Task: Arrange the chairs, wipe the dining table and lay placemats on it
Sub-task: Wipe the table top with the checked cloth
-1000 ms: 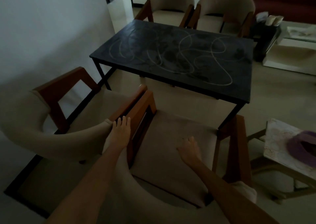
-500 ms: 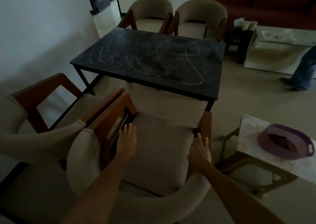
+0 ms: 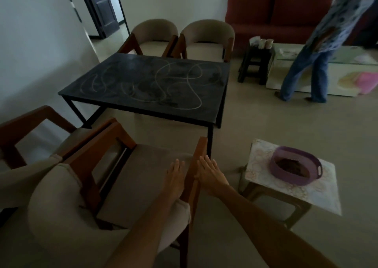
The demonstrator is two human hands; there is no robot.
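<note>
- Two hands reach out over the near chair (image 3: 131, 177): the left hand (image 3: 174, 175) lies with straight fingers over the seat, just inside the chair's right wooden arm, and I cannot tell whether it touches the cushion.
- The right hand (image 3: 210, 174) is flat, fingers straight, against the outer side of that same wooden arm; neither hand grips anything.
- A second chair (image 3: 30, 140) stands touching the near one on its left.
- The dining table (image 3: 151, 83), dark-topped and marked with pale looping smears, stands just beyond, apart from these two chairs.
- Two far chairs (image 3: 206, 40) sit side by side at its opposite edge.
- To the right, a small patterned table (image 3: 315, 194) carries a purple basket (image 3: 294, 167) with something dark inside.
- Another person (image 3: 319, 48) in jeans stands by a red sofa (image 3: 280, 11).
</note>
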